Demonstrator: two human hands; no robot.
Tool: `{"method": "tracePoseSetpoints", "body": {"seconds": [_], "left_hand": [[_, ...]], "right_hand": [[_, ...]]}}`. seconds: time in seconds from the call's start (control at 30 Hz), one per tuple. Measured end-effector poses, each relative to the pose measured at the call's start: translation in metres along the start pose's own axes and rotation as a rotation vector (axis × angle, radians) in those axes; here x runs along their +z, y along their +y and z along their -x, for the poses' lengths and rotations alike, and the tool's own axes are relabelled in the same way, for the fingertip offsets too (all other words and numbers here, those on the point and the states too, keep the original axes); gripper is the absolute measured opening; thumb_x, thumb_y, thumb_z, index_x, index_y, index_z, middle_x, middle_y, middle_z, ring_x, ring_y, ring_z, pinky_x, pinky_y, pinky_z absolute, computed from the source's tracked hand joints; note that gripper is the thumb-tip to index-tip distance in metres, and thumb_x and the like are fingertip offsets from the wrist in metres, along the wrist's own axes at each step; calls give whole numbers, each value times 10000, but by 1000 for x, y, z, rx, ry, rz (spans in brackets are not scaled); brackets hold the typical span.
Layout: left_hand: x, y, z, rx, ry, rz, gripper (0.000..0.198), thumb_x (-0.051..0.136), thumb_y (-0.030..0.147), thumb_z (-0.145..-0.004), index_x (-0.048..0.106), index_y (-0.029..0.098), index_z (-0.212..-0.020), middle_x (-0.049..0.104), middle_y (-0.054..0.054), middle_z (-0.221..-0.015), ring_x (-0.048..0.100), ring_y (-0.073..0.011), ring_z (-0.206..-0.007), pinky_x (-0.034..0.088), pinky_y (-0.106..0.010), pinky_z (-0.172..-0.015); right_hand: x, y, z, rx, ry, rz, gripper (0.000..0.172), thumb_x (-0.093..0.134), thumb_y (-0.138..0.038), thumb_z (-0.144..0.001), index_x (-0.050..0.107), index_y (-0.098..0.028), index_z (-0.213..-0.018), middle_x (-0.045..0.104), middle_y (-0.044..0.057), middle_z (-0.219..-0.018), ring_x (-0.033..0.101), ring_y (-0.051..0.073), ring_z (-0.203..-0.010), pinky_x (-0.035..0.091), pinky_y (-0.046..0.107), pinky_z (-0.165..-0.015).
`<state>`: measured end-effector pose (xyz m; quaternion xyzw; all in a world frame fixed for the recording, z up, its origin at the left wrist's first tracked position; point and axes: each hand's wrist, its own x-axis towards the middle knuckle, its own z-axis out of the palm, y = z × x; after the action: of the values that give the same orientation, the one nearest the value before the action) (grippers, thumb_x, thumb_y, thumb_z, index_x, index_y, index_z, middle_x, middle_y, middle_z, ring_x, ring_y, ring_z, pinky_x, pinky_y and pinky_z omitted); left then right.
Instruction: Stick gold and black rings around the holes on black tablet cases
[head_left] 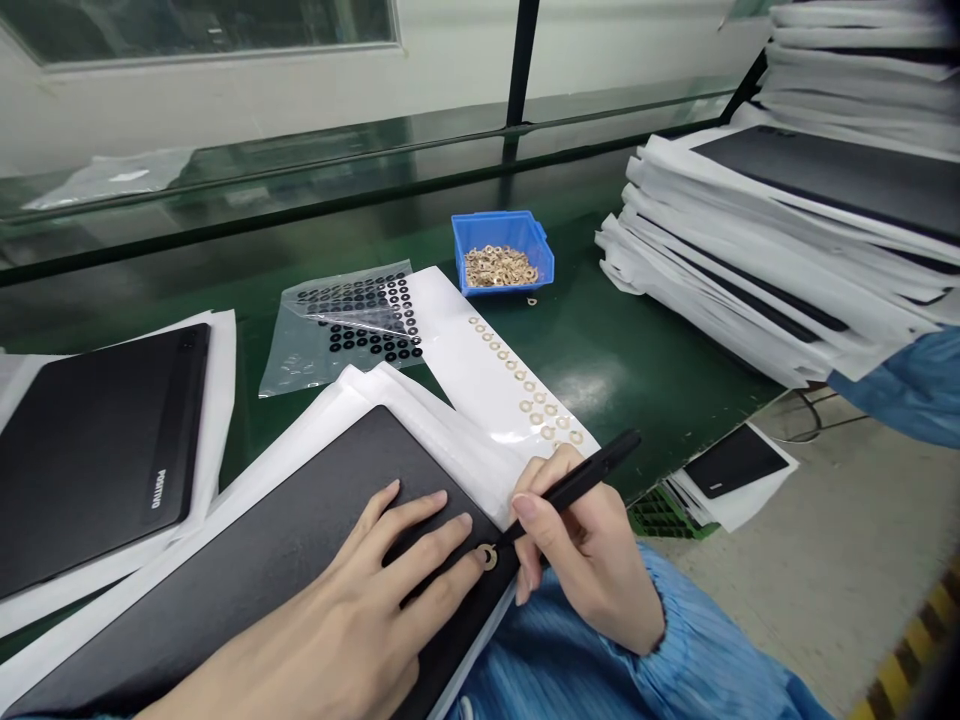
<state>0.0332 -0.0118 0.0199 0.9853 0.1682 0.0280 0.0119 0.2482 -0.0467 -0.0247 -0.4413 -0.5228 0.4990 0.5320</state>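
Gold-coloured ring (487, 557) sits on the edge of a black tablet-like panel (255, 570), just past the left hand's (375, 580) fingertips. Those fingers spread flat, pressing the panel steady. The right hand (581, 545) pinches a black pen-like tool (592, 470) close to its tip, which meets the ring.

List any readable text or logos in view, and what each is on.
"POSITIVO" (best reading, turned sideways) on the black panel at left.
Small pale mark on the black panel below the bench at right: too small to read.
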Motion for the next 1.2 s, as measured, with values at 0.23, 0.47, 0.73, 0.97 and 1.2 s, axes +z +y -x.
{"method": "tracePoseSetpoints", "body": {"seconds": [0.23,0.47,0.73,0.97,1.2], "left_hand": [[1,4,0,-14,-2,8,697,421,54,-730,375,212,-1408,462,4,-1397,395,-287,-1272,333,-495,-1065],[6,10,-3,-44,11,-30,682,423,60,-725,415,227,-1387,476,-20,-1386,415,-300,-1251,317,-520,-1069],[9,12,0,0,59,-112,672,396,53,-731,399,170,-1392,475,-34,-1385,424,-288,-1239,231,-525,-1098],[11,10,3,-25,71,-86,657,392,24,-743,396,154,-1387,476,-46,-1385,419,-275,-1244,230,-508,-1103],[6,9,0,-54,41,-60,594,390,27,-754,466,133,-1333,527,-51,-1338,442,-246,-1237,284,-459,-1095]], "right_hand": [[0,0,-1,-19,9,7,153,465,-254,-925,423,-217,-782,476,-43,-660,521,77,-351,441,203,-332],[2,2,2,-91,95,-12,105,466,-229,-927,451,-216,-823,484,-53,-598,535,92,-365,445,205,-345],[0,1,8,-214,88,107,80,456,-157,-925,474,-228,-894,508,-20,-706,551,96,-451,448,237,-416],[0,4,9,-263,79,150,167,497,-86,-880,471,-245,-923,506,-8,-749,539,107,-504,450,254,-446],[10,10,13,-374,142,113,155,554,-101,-847,499,-235,-902,536,2,-722,579,143,-602,438,262,-489]]}}
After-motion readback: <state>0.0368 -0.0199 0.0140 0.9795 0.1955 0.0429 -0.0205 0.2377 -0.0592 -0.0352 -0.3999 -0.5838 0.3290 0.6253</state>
